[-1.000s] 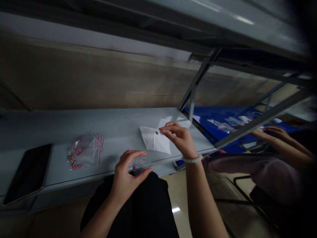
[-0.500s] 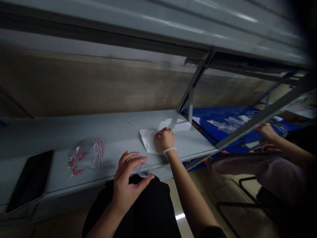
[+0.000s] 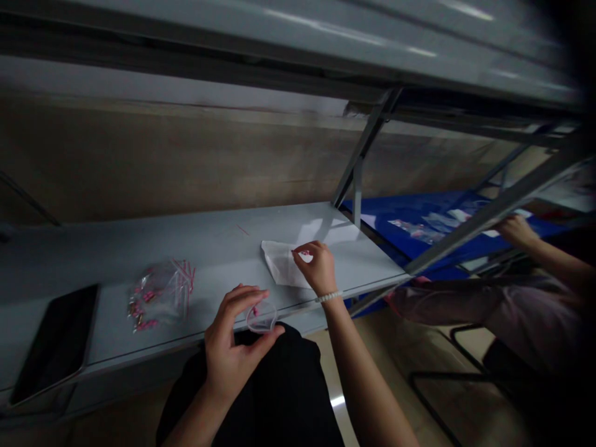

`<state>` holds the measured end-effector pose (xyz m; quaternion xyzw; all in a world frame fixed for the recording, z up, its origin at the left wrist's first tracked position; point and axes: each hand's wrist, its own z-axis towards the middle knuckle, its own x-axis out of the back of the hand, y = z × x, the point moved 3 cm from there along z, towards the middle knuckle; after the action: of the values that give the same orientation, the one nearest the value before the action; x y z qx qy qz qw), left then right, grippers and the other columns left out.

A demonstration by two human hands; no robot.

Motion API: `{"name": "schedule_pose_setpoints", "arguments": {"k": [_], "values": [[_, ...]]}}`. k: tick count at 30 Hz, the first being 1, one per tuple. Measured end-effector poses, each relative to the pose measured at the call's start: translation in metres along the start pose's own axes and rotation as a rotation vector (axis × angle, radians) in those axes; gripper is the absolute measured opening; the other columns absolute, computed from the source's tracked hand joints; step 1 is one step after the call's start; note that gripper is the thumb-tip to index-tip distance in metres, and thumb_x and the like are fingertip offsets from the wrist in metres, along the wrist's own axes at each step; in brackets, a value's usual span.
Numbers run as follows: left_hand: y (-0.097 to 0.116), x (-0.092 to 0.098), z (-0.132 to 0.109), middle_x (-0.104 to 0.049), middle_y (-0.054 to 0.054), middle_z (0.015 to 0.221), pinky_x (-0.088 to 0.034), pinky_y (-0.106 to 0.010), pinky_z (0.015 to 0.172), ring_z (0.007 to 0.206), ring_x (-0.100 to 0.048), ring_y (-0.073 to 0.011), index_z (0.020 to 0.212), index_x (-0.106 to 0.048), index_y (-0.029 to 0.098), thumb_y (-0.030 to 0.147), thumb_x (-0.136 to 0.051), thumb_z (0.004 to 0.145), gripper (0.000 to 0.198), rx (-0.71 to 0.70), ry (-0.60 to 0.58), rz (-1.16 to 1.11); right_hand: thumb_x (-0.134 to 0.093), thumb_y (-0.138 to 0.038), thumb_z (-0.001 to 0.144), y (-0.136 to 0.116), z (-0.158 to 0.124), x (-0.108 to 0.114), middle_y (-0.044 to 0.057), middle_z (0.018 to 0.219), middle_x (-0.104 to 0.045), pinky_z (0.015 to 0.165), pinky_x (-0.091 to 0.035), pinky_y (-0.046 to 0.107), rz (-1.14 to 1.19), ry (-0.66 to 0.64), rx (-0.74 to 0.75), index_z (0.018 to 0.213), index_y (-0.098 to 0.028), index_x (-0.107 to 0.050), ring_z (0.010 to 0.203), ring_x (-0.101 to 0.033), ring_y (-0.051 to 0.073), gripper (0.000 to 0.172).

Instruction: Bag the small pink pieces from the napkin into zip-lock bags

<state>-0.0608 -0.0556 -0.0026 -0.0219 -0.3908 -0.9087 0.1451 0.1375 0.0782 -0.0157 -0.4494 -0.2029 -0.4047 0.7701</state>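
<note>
My left hand (image 3: pixel 237 332) curls around a small clear zip bag (image 3: pixel 261 316), its mouth spread into a round opening between thumb and fingers. A pink bit shows inside the bag. Over a white sheet (image 3: pixel 282 264) on the bench, my right hand (image 3: pixel 317 266) has thumb and forefinger pinched together. What lies between those fingertips is too small to make out. Small pink pieces (image 3: pixel 305 252) show just behind the right hand's fingers, by the sheet. A beaded bracelet circles the right wrist.
On the grey bench (image 3: pixel 218 248), a clear bag group (image 3: pixel 162 292) with pink pieces lies left, near a dark tablet (image 3: pixel 56 341). A metal post (image 3: pixel 357 186) rises right. Beyond it, a co-worker's hand (image 3: pixel 516 231) is over a blue table (image 3: pixel 395 208).
My right hand has shifted slightly right and its fingers have lifted, baring pink pieces behind them. The small bag has tilted, its round opening now facing me, with pink visible inside.
</note>
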Motion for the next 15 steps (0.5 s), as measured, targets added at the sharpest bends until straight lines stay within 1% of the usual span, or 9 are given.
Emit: {"name": "schedule_pose_setpoints", "arguments": {"k": [3, 6, 8, 10, 12, 15], "values": [[-0.001, 0.0, 0.0, -0.066, -0.008, 0.108, -0.043, -0.048, 0.103, 0.111, -0.057, -0.0247, 0.114, -0.058, 0.022, 0.012, -0.075, 0.07, 0.048, 0.002, 0.004, 0.015, -0.063, -0.025, 0.078, -0.02, -0.01, 0.021, 0.007, 0.078, -0.067, 0.069, -0.042, 0.031, 0.144, -0.026, -0.015, 0.077, -0.017, -0.07, 0.07, -0.057, 0.019, 0.011], [-0.002, 0.0, 0.001, -0.065, -0.008, 0.109, -0.044, -0.046, 0.101, 0.109, -0.058, -0.0241, 0.112, -0.058, 0.022, 0.014, -0.075, 0.071, 0.045, 0.047, 0.009, 0.057, -0.063, -0.027, 0.08, -0.053, -0.025, 0.048, 0.004, 0.08, -0.069, 0.066, -0.042, 0.03, 0.352, -0.15, -0.008, 0.08, -0.019, -0.069, 0.074, -0.06, 0.018, 0.011], [-0.003, -0.001, 0.001, -0.065, -0.007, 0.108, -0.046, -0.044, 0.097, 0.107, -0.059, -0.0237, 0.112, -0.058, 0.022, 0.015, -0.075, 0.072, 0.044, 0.089, 0.016, 0.093, -0.064, -0.025, 0.08, -0.079, -0.038, 0.066, 0.004, 0.082, -0.068, 0.071, -0.044, 0.031, 0.475, -0.263, 0.059, 0.081, -0.02, -0.069, 0.08, -0.06, 0.018, 0.007], [-0.003, -0.001, 0.001, -0.065, -0.007, 0.107, -0.047, -0.042, 0.095, 0.105, -0.06, -0.0231, 0.112, -0.058, 0.022, 0.016, -0.073, 0.073, 0.042, 0.108, 0.028, 0.125, -0.069, -0.023, 0.077, -0.102, -0.05, 0.078, 0.004, 0.087, -0.065, 0.079, -0.046, 0.033, 0.546, -0.326, 0.126, 0.081, -0.02, -0.07, 0.086, -0.06, 0.018, 0.005], [-0.003, -0.001, 0.001, -0.065, -0.007, 0.107, -0.047, -0.041, 0.094, 0.104, -0.06, -0.0226, 0.111, -0.057, 0.022, 0.016, -0.071, 0.075, 0.039, 0.099, 0.035, 0.154, -0.071, -0.02, 0.074, -0.116, -0.058, 0.082, 0.004, 0.089, -0.062, 0.082, -0.047, 0.034, 0.542, -0.332, 0.14, 0.081, -0.021, -0.071, 0.09, -0.059, 0.019, 0.007], [0.0, -0.001, 0.001, -0.065, -0.007, 0.106, -0.048, -0.039, 0.091, 0.102, -0.06, -0.0221, 0.111, -0.058, 0.022, 0.014, -0.068, 0.077, 0.036, 0.064, 0.035, 0.192, -0.072, -0.018, 0.073, -0.122, -0.064, 0.075, 0.005, 0.091, -0.06, 0.082, -0.047, 0.035, 0.477, -0.299, 0.114, 0.081, -0.022, -0.072, 0.09, -0.057, 0.02, 0.009]]}}
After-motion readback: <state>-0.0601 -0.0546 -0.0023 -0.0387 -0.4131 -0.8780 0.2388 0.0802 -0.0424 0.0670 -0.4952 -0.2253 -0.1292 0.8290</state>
